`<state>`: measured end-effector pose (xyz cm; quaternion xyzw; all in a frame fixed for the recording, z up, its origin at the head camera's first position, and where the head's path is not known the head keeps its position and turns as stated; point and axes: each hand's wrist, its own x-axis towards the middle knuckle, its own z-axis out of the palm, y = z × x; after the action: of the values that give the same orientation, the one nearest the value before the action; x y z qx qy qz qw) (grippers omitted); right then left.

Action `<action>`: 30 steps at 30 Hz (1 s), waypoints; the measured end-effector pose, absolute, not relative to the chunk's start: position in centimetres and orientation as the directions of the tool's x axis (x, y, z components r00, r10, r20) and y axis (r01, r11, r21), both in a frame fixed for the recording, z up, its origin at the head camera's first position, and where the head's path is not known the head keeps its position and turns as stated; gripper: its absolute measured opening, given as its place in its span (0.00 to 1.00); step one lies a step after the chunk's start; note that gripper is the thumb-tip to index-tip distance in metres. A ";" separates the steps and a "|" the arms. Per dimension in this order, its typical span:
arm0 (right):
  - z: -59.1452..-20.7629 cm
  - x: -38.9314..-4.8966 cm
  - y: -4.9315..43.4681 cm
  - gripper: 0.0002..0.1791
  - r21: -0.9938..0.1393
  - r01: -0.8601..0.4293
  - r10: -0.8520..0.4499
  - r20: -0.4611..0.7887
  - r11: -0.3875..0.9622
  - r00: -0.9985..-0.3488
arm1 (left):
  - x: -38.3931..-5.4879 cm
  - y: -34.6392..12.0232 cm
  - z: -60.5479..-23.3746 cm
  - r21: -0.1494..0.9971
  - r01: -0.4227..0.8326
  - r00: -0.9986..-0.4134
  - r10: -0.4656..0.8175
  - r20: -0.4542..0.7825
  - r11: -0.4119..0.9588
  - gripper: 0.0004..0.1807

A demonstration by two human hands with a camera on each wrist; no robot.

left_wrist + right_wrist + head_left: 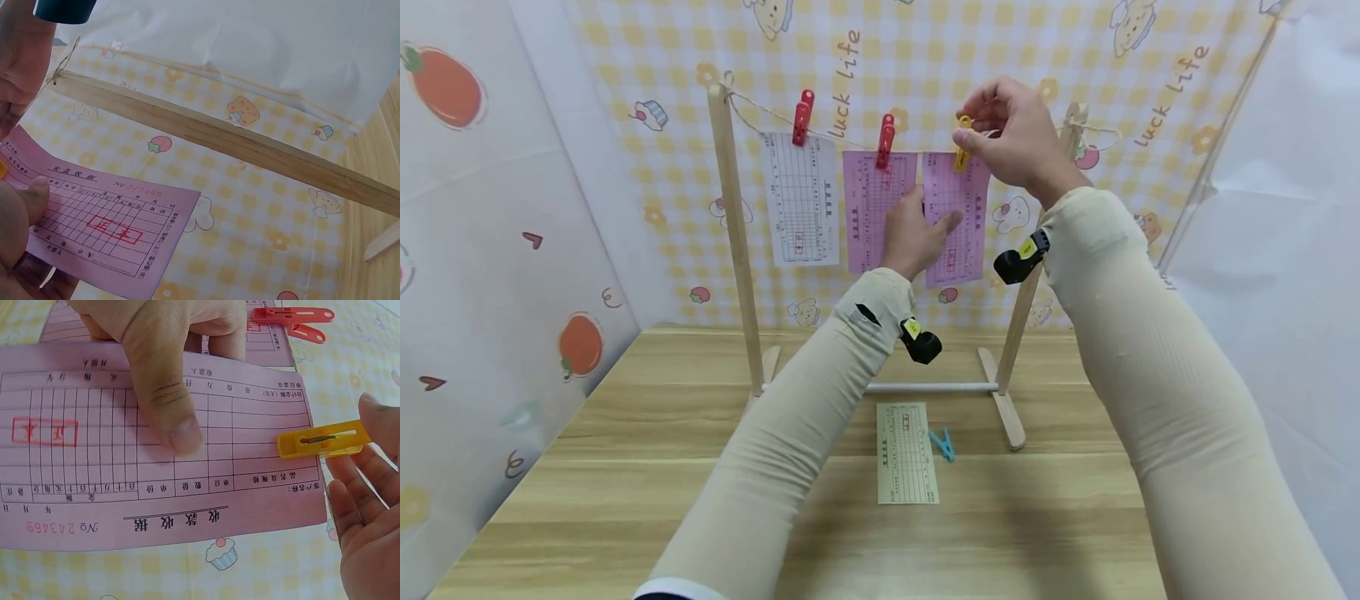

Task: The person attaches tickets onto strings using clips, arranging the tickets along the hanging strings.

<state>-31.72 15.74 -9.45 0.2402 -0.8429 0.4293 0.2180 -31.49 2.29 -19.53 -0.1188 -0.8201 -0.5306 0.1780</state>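
My left hand [913, 232] holds a pink receipt slip [964, 246] by its left edge, thumb across the printed front and fingers behind it. At the slip's top edge, my right hand [1021, 137] pinches the handle end of a yellow clothespin [312, 441], whose nose overlaps the paper. The slip hangs at the string, just right of a second pink slip [859, 208] held by a red clothespin [886, 142]. Part of that second slip is behind my left hand. In the left wrist view, the held slip [119, 215] shows a red stamp.
A white slip [801, 200] hangs farther left under another red clothespin [802, 118]. Wooden posts [735, 242] of the stand carry the string, with a white bar [932, 387] low between them. On the table lie a yellowish slip [907, 467] and a blue clothespin [943, 445].
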 end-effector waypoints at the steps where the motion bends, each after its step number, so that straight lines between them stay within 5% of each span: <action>1: -9.4 -31.7 15.7 0.12 -0.613 -0.592 -0.219 0.575 0.524 -0.789 | -31.5 2.3 -19.5 0.830 0.382 -0.910 0.006 0.415 0.407 0.20; 30: -9.6 -30.1 16.4 0.24 -0.558 -0.574 -0.220 0.575 0.599 -0.788 | -29.7 1.1 -19.4 0.791 0.313 -0.942 0.064 0.329 0.525 0.26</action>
<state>-30.15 16.37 -9.64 0.2300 -0.8639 0.3844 0.2303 -29.67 1.06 -19.41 -0.1092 -0.8635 -0.4748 0.1307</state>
